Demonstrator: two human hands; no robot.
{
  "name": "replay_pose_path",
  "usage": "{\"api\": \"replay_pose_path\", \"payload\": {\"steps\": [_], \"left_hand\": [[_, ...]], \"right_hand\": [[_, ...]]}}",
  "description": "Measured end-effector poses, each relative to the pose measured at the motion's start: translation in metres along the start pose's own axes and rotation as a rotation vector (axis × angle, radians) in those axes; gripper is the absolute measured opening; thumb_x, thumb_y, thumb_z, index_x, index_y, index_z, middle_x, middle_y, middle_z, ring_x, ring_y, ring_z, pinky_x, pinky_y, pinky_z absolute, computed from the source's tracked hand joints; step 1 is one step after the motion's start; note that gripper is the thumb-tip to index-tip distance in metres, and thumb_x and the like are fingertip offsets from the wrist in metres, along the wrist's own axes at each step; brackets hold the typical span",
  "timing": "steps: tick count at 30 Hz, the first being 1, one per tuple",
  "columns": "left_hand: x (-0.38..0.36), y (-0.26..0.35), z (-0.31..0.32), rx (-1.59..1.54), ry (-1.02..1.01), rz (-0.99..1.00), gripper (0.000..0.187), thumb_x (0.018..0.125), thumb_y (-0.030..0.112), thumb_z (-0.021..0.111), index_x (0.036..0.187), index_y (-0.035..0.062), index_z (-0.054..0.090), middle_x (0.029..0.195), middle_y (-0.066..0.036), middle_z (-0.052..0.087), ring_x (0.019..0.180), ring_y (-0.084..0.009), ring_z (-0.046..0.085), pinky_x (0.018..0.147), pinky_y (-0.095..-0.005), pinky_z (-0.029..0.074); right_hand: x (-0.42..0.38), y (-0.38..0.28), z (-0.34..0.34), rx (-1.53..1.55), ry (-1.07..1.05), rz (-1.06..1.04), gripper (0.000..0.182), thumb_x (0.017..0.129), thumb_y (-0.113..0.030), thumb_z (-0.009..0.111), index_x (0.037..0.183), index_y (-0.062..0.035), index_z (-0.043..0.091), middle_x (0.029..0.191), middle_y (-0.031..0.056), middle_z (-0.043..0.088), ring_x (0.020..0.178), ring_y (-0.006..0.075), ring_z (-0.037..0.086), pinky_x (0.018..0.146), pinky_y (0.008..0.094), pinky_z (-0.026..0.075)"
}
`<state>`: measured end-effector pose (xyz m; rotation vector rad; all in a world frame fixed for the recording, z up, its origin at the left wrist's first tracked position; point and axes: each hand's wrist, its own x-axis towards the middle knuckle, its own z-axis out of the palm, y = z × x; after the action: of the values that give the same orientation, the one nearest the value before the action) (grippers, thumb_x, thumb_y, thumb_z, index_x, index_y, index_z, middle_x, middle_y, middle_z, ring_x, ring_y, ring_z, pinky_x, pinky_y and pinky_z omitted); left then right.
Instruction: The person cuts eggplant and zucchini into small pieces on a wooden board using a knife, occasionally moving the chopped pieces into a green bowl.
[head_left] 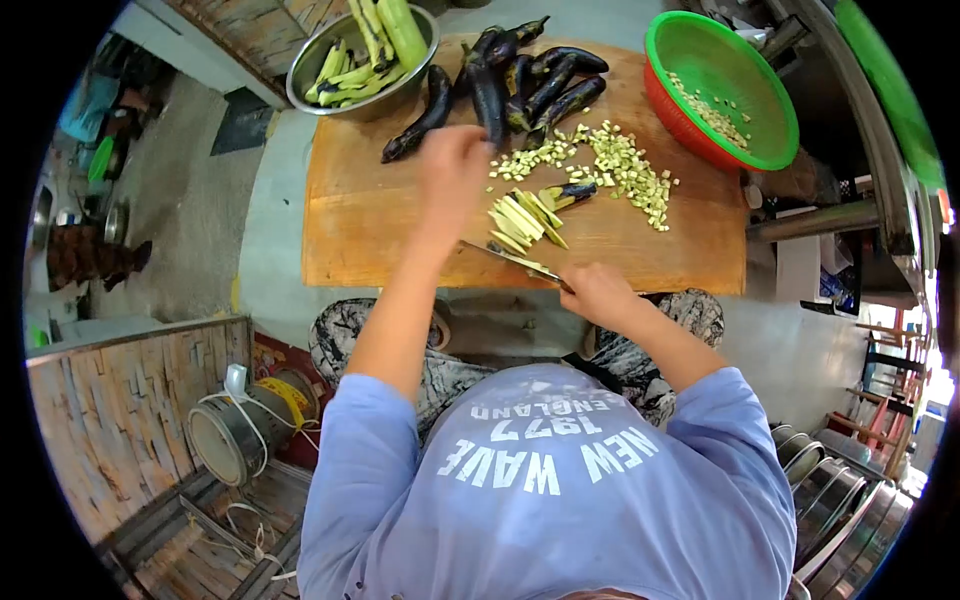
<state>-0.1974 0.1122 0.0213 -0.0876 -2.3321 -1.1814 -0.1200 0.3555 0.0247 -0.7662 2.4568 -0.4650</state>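
The left hand, finger spacing unreadable through blur, lies nearer the whole eggplant at its 1 o'clock, long axis 11-to-5, while the right hand, at its 4 o'clock, clamps the knife by the handle.

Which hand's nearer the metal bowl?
Left. The left hand is by the eggplants, nearside and right of the metal bowl; the right hand holds the knife, farther off.
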Motion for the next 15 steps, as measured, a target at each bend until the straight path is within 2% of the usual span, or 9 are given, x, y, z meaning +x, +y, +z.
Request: {"api": "replay_pose_path", "payload": {"steps": [2, 4, 7, 8, 10, 12, 14, 15], "left_hand": [[0.001, 0.028, 0.038, -0.034, -0.389, -0.004, 0.028, 0.084, 0.02, 0.069, 0.103, -0.0002, 0.064, 0.104, -0.016, 0.063, 0.098, -0.0265, 0.061, 0.085, -0.0378, 0.049], [0.001, 0.039, 0.083, 0.43, -0.846, 0.036, 0.036, 0.081, 0.03, 0.071, 0.103, 0.0016, 0.066, 0.106, -0.018, 0.064, 0.106, -0.0322, 0.059, 0.092, -0.0429, 0.047], [0.005, 0.034, 0.105, 0.606, -0.998, 0.082, 0.041, 0.076, 0.035, 0.074, 0.102, 0.0042, 0.067, 0.101, -0.015, 0.066, 0.101, -0.0327, 0.058, 0.088, -0.0439, 0.047], [0.008, 0.03, 0.106, 0.547, -0.887, 0.114, 0.039, 0.075, 0.033, 0.074, 0.102, 0.0052, 0.068, 0.1, -0.014, 0.066, 0.098, -0.0319, 0.058, 0.086, -0.0431, 0.047], [0.026, 0.047, 0.061, 0.429, -0.673, 0.158, 0.037, 0.072, 0.028, 0.076, 0.101, 0.0072, 0.068, 0.097, -0.011, 0.067, 0.094, -0.0304, 0.058, 0.082, -0.0416, 0.048], [0.033, 0.048, 0.013, 0.407, -0.424, 0.38, 0.029, 0.072, 0.022, 0.075, 0.099, 0.0123, 0.069, 0.095, -0.008, 0.066, 0.093, -0.027, 0.058, 0.081, -0.0379, 0.048], [0.015, 0.034, -0.016, 0.399, -0.38, 0.42, 0.035, 0.07, 0.013, 0.074, 0.104, 0.0119, 0.067, 0.102, -0.006, 0.066, 0.09, -0.0292, 0.057, 0.079, -0.0391, 0.048], [0.001, 0.028, -0.024, 0.392, -0.357, 0.438, 0.038, 0.069, 0.008, 0.074, 0.106, 0.0118, 0.066, 0.105, -0.006, 0.065, 0.089, -0.0302, 0.056, 0.078, -0.0397, 0.048]], "right_hand": [[0.001, 0.004, 0.007, -0.01, 0.023, 0.017, 0.019, 0.081, -0.017, 0.06, 0.094, -0.0036, 0.062, 0.083, 0.0212, 0.066, 0.081, 0.0389, 0.065, 0.072, 0.051, 0.051], [-0.001, 0.002, 0.009, -0.023, 0.052, 0.028, 0.019, 0.08, -0.017, 0.061, 0.093, -0.0035, 0.062, 0.083, 0.0212, 0.066, 0.082, 0.0393, 0.065, 0.073, 0.0507, 0.051], [0.001, 0.006, 0.007, 0.083, 0.072, 0.043, 0.021, 0.08, -0.017, 0.061, 0.094, -0.002, 0.062, 0.084, 0.0218, 0.066, 0.083, 0.0399, 0.064, 0.074, 0.0499, 0.051], [0.001, 0.009, 0.008, 0.141, 0.07, 0.044, 0.021, 0.081, -0.017, 0.062, 0.095, -0.0012, 0.062, 0.085, 0.0221, 0.066, 0.083, 0.0401, 0.064, 0.074, 0.0495, 0.051], [0.005, 0.021, 0.012, 0.244, 0.121, 0.085, 0.023, 0.081, -0.017, 0.062, 0.096, 0.0005, 0.061, 0.085, 0.0229, 0.066, 0.083, 0.0402, 0.064, 0.074, 0.0482, 0.05], [0.01, 0.032, 0.014, 0.343, 0.142, 0.118, 0.023, 0.082, -0.016, 0.062, 0.096, 0.0019, 0.061, 0.084, 0.0232, 0.066, 0.082, 0.0394, 0.064, 0.073, 0.0465, 0.05], [0.016, 0.043, 0.01, 0.429, 0.151, 0.155, 0.024, 0.082, -0.016, 0.062, 0.097, 0.0031, 0.06, 0.082, 0.023, 0.065, 0.078, 0.0377, 0.064, 0.07, 0.0445, 0.05], [0.018, 0.045, 0.008, 0.534, 0.157, 0.175, 0.021, 0.083, -0.014, 0.062, 0.094, 0.0029, 0.059, 0.078, 0.0207, 0.064, 0.072, 0.0339, 0.063, 0.066, 0.0416, 0.048]]}}
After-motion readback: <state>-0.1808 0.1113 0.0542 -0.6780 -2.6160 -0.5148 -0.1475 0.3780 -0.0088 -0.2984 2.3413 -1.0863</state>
